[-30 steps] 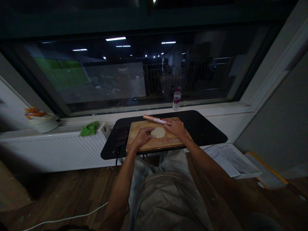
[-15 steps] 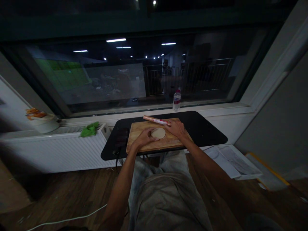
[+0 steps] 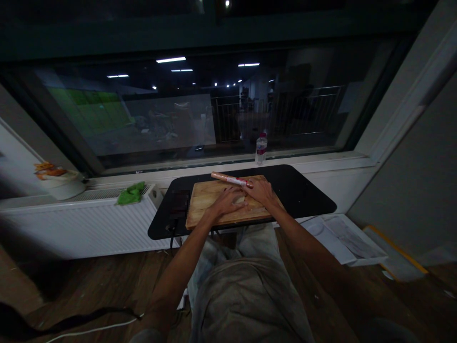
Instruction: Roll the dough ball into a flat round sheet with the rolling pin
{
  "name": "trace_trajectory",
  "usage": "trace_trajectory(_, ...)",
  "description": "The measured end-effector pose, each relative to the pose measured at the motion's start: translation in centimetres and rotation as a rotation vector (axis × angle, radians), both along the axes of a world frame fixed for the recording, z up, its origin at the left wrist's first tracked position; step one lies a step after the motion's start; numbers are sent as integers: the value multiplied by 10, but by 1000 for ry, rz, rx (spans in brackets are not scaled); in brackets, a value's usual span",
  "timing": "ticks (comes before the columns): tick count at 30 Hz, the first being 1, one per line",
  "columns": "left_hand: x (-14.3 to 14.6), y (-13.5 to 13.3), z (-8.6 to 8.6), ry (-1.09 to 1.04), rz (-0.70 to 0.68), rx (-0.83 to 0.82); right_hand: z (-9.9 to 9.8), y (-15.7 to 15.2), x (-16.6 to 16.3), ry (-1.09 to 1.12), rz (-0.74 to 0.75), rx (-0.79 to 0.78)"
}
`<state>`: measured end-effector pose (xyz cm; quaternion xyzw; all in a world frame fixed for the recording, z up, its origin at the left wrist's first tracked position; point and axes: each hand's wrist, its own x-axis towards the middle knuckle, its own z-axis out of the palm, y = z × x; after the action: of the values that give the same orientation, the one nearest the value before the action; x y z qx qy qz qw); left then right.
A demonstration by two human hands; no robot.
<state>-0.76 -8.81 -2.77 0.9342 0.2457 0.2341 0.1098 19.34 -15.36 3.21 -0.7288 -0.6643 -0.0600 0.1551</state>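
Observation:
A pale round piece of dough (image 3: 240, 199) lies on the wooden cutting board (image 3: 203, 195), largely covered by my left hand (image 3: 228, 202). That hand rests over the dough with fingers stretched toward the right and the thumb apart, on the near side. My right hand (image 3: 260, 190) is at the right end of a wooden rolling pin (image 3: 228, 179), its fingers curled over that end. The rolling pin lies slanted along the board's far part, with a red and white label near my fingers. The fingertips of both hands come close together.
The board sits on a black table (image 3: 307, 195). A water bottle (image 3: 261, 148) stands on the windowsill behind. At left are a green cloth (image 3: 130, 193) on a radiator (image 3: 85, 224) and a white pot (image 3: 66, 186). An open white box (image 3: 342, 238) lies on the floor, right.
My left hand has moved right, from the dough's left edge to over it, hiding most of it. My right hand and the rolling pin have barely moved.

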Motion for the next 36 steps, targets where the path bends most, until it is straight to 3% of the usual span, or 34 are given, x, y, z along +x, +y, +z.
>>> trace_trajectory(4, -2, 2, -5, 3, -14, 6, -5, 5, 0, 3, -57, -16)
trace_trajectory(19, 0, 5, -9, -65, -51, 26, -4, 5, 0, 22, -46, 1)
trace_trajectory(23, 1, -2, -3, -29, -19, 19, -6, 7, 2, 23, -53, -7)
trace_trajectory(29, -4, -19, 13, 87, 142, 12, -5, 6, 1, 19, -76, -17)
trace_trajectory(36, -7, -18, 14, 80, 141, -30, 1, 1, -2, 16, -61, -32)
